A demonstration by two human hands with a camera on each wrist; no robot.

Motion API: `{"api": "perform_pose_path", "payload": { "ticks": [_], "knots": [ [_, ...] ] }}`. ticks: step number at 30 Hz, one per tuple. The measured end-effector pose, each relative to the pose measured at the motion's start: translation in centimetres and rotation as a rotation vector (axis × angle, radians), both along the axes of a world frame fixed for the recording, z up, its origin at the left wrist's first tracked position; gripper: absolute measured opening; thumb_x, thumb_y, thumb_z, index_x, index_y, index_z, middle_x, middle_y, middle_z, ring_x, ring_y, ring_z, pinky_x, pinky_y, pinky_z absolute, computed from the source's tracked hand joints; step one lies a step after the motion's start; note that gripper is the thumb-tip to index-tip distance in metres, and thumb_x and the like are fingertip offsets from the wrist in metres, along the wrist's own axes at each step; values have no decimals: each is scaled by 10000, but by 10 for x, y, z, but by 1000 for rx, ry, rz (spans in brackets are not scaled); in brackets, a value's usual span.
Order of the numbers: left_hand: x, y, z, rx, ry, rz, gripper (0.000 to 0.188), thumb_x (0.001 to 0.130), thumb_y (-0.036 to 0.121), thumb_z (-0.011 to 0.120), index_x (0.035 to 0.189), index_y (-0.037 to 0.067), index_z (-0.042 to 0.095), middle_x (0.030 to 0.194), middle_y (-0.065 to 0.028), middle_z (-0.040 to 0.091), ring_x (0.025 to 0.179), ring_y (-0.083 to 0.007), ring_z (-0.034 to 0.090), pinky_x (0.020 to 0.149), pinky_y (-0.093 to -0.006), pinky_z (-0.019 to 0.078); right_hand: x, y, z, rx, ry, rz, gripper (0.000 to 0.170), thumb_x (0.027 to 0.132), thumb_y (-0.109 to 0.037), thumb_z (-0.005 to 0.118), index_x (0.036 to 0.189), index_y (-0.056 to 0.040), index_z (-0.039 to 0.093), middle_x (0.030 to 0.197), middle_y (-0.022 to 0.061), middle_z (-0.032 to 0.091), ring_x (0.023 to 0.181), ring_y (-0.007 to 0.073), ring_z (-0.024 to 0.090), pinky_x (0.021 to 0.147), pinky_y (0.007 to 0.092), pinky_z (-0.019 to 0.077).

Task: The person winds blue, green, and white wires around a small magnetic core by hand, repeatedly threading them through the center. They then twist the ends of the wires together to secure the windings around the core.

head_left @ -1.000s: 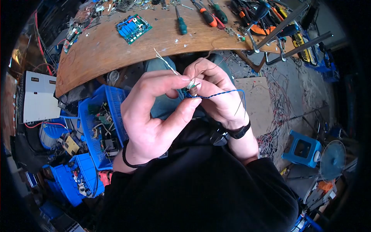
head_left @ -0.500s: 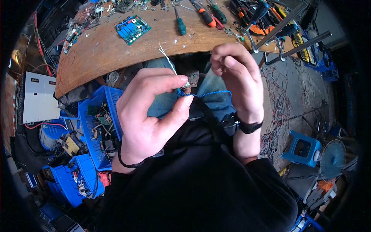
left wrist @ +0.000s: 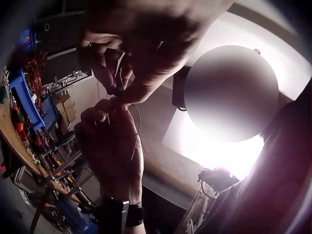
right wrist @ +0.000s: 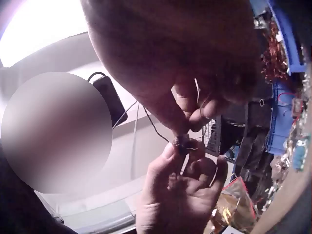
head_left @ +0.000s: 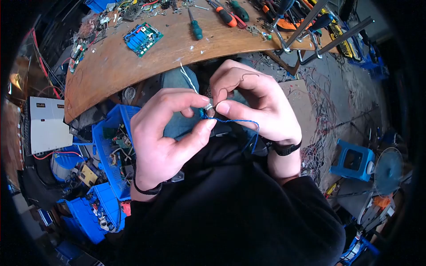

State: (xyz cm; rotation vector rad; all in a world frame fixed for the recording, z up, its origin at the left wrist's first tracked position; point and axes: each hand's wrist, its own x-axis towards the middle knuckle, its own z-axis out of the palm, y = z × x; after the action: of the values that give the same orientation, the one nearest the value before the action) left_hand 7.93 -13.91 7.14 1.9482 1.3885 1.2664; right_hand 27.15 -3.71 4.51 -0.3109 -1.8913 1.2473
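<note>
Left hand (head_left: 164,128) pinches small wound coil (head_left: 211,113), thumb and finger – right hand (head_left: 264,104) pinches thin brown wire (head_left: 242,79) just beside it. Coil between 2 hands, left nearer; long axis unclear.

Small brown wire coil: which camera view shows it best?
Head view: the small brown wire coil and twisted blue wire by it show in colour. Right wrist view: a dark lump; left wrist view: a shadowed shape, barely distinguishable.
</note>
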Motion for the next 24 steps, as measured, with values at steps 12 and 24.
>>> {"api": "perform_pose_path", "payload": {
  "ticks": [12, 24],
  "knots": [
    [0, 2, -8, -10, -230, -15, 315, 731, -16, 780, 1022, 27, 667, 924, -78, 678, 741, -163, 620, 693, -290, 511, -32, -12, -25, -647, 465, 430, 68, 828, -65, 649, 886, -31, 637, 1362, 140, 516, 1122, 188, 578, 974, 327, 459],
    [-3, 2, 4, 64, -21, 6, 319, 705, -35, 767, 1005, 34, 682, 940, -77, 683, 768, -190, 638, 699, -312, 525, -9, -1, -11, -237, 251, 252, 164, 838, -171, 766, 889, -46, 673, 1371, 196, 534, 1264, 297, 536, 1072, 431, 401]
  ]
}}
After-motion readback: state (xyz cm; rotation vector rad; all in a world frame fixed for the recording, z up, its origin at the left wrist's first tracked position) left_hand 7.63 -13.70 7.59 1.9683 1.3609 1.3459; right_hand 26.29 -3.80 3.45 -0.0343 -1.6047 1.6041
